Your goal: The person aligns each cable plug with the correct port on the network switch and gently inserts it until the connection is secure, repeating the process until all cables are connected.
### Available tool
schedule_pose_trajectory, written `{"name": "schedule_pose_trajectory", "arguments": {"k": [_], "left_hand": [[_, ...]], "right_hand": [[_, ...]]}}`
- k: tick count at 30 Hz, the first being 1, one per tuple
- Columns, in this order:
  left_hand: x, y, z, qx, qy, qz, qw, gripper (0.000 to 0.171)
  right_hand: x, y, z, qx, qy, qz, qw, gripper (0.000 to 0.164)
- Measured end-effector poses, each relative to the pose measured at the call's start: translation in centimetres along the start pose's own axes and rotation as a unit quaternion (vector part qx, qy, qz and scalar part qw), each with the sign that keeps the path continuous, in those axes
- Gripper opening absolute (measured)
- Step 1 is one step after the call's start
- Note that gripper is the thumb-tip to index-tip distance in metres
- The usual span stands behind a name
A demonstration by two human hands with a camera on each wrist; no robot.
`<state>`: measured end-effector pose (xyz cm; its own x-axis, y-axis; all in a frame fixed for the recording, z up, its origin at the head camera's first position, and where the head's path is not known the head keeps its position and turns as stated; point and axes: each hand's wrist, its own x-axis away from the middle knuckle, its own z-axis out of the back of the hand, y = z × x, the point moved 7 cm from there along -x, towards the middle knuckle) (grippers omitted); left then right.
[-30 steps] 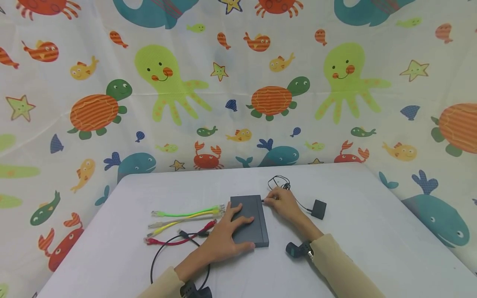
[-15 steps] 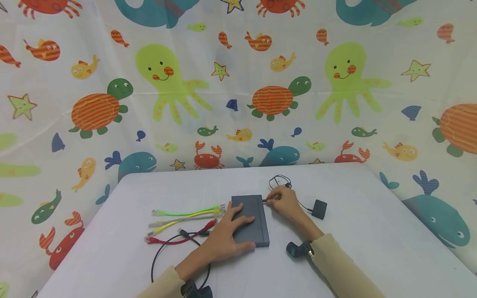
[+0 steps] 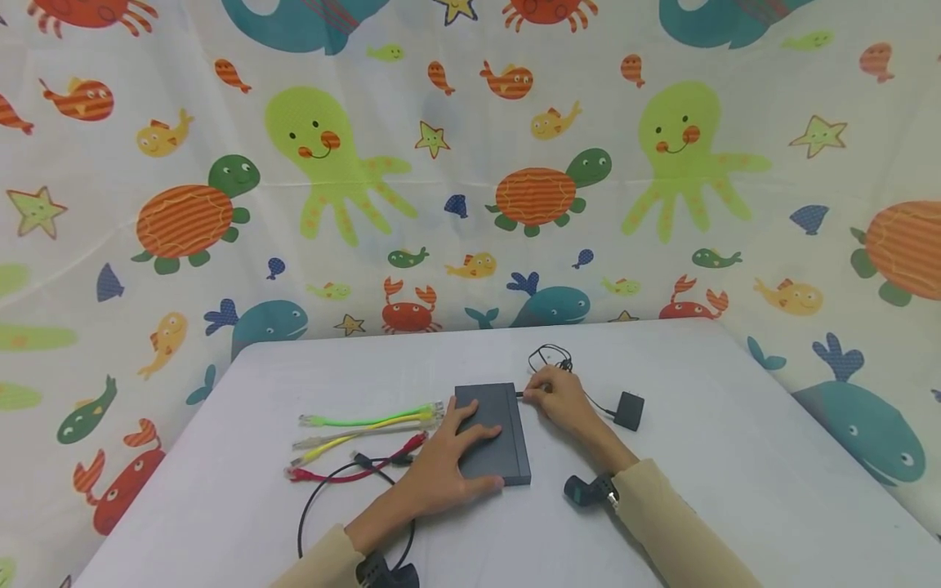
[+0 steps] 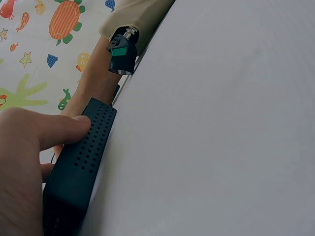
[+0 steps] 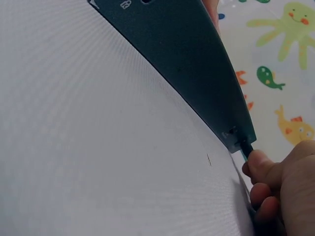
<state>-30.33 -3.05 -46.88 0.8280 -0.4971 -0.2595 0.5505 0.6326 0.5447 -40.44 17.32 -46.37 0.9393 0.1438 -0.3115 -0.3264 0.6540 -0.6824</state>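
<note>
A flat dark grey box with side vents, apparently a network switch, lies mid-table. My left hand rests across it from the left, fingers spread on top. In the left wrist view its thumb presses the vented narrow side. At the far right corner, my right hand pinches a black power plug. The right wrist view has that plug touching the switch's side by the jack; how deep it sits is hidden. Its thin cord runs to a square black power adapter.
Left of the switch lie green, yellow, grey and red patch cables. A black cable loops partly under the left forearm. Behind the right hand sits a bundled coil of cord. A sea-animal curtain hangs past the table's back edge.
Hands, switch and cables look nearly the same throughout. The right hand has shifted only very slightly at the plug; the whole view sways a little.
</note>
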Motion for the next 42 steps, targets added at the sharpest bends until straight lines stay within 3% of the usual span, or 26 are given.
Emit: {"name": "schedule_pose_trajectory", "arguments": {"k": [15,26,42], "left_hand": [[0.06,-0.15,-0.13,0.000,-0.002,0.002,1.0000,0.065],[0.13,-0.08,-0.07,0.000,0.000,0.003,1.0000,0.065],[0.11,-0.02,-0.09,-0.001,-0.002,0.003,1.0000,0.065]], "right_hand": [[0.19,-0.18,-0.25,-0.010,-0.011,-0.013,1.000,0.004],[0.25,-0.54,-0.09,0.009,0.005,0.015,1.000,0.004],[0.35,-0.62,-0.13,-0.017,-0.012,0.013,1.000,0.006]]}}
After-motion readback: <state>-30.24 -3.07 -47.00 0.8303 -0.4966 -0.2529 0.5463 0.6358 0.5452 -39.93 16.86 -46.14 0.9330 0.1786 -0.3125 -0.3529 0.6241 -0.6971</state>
